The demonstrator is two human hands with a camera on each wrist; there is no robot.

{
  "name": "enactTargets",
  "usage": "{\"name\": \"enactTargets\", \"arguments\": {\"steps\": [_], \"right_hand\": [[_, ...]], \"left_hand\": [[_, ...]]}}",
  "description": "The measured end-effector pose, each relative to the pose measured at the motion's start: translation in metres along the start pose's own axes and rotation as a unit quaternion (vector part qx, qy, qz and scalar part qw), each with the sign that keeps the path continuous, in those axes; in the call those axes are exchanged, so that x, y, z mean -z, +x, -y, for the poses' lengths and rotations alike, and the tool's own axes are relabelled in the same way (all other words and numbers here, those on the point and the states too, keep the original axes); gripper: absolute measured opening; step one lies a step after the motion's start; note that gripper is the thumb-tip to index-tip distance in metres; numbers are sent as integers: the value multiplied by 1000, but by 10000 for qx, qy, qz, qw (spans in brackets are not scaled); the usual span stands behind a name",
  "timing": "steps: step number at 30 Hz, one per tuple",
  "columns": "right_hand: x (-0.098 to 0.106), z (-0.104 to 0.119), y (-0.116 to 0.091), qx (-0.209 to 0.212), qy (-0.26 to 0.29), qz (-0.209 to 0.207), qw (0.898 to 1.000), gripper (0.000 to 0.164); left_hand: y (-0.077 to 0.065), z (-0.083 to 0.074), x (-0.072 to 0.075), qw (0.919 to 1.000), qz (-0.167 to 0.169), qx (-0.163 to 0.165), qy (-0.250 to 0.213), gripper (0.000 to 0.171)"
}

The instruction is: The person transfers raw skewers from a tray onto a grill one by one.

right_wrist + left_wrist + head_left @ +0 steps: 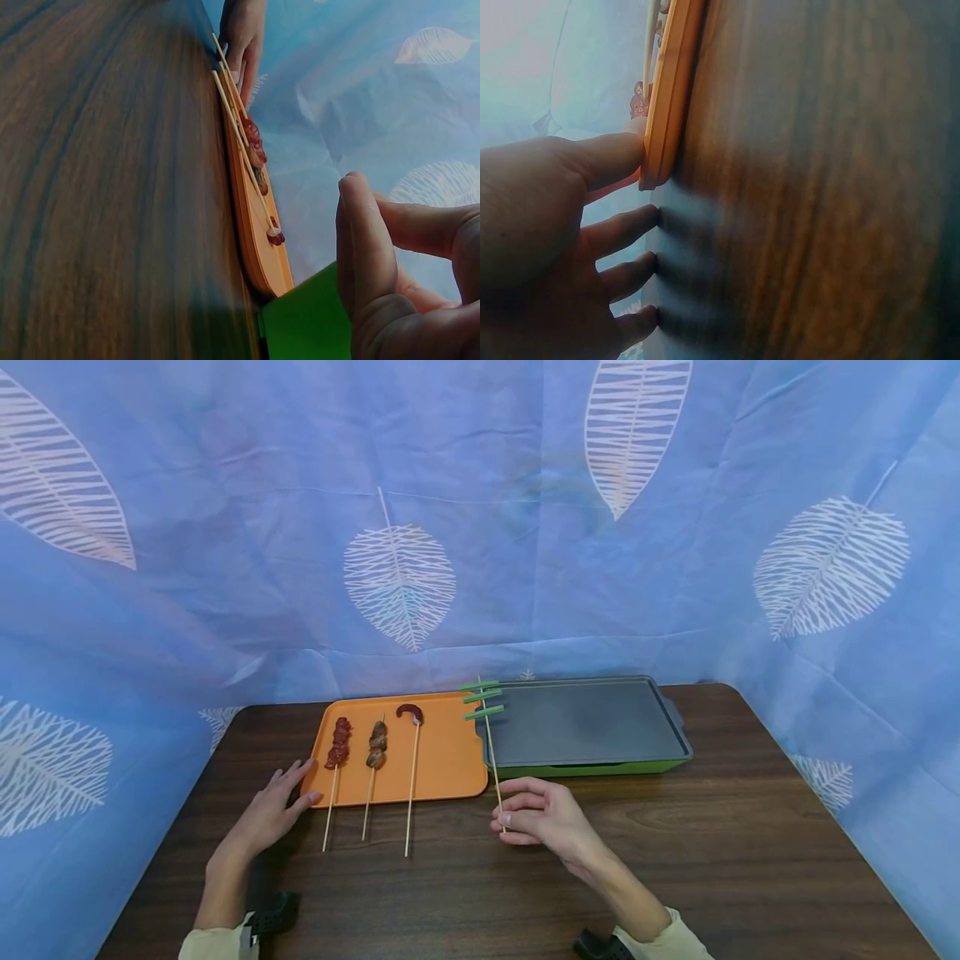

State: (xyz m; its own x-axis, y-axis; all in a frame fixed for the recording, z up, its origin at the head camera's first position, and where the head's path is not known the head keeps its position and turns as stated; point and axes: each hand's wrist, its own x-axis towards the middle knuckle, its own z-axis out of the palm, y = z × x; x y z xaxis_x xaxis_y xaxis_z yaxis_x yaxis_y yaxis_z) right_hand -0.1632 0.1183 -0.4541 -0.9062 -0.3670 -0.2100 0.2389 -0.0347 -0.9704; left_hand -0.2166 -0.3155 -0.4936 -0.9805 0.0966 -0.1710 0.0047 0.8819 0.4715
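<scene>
Nearest are two pale sleeves (217, 945) and two black wristbands (276, 914), one at each arm, above one dark wooden table (465, 893). Beyond them come the two hands. The left hand (266, 810) lies with fingers straight and spread; its thumb touches the near left corner of the tray (448, 781), and nothing is gripped. The right hand (546, 817) is closed at the thumb and fingertips, pinching the near end of the vegetable skewer (484, 713).

There are four skewers in all. Three lie on the one orange tray, their bare sticks poking out over its near edge: from the left, the meat skewer (337, 753) in dark red, the brown skewer (376, 757), and the curl skewer (410, 713), with a single dark red hooked piece. The fourth, in the right hand, carries three green pieces over the place where the tray's right edge meets the left edge of the grill (585, 727); whether they touch either, I cannot tell. That one grill has a grey top and a green base. Farthest back hangs blue cloth (262, 568) printed with white leaves (400, 585), five of them large
</scene>
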Motion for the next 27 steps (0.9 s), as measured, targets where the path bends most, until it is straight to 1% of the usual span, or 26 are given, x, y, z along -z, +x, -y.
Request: {"name": "enactTargets", "arguments": {"steps": [7,15,18,23,27], "right_hand": [[9,-1,-1,-20,-7,-140,9999,59],[16,-2,1,-111,138,-175,9997,57],[20,-2,1,-122,125,-254,9995,57],[28,-2,2,-185,162,-248,9994,59],[32,-2,3,-292,215,-214,9991,56]], "left_hand": [[0,0,-1,9999,-40,-139,32,71],[-2,-1,-1,10000,30,20,-86,74],[-2,0,-1,10000,37,17,-67,74],[-1,0,0,10000,30,20,-51,74],[-1,-1,1,10000,-2,23,-47,73]]}}
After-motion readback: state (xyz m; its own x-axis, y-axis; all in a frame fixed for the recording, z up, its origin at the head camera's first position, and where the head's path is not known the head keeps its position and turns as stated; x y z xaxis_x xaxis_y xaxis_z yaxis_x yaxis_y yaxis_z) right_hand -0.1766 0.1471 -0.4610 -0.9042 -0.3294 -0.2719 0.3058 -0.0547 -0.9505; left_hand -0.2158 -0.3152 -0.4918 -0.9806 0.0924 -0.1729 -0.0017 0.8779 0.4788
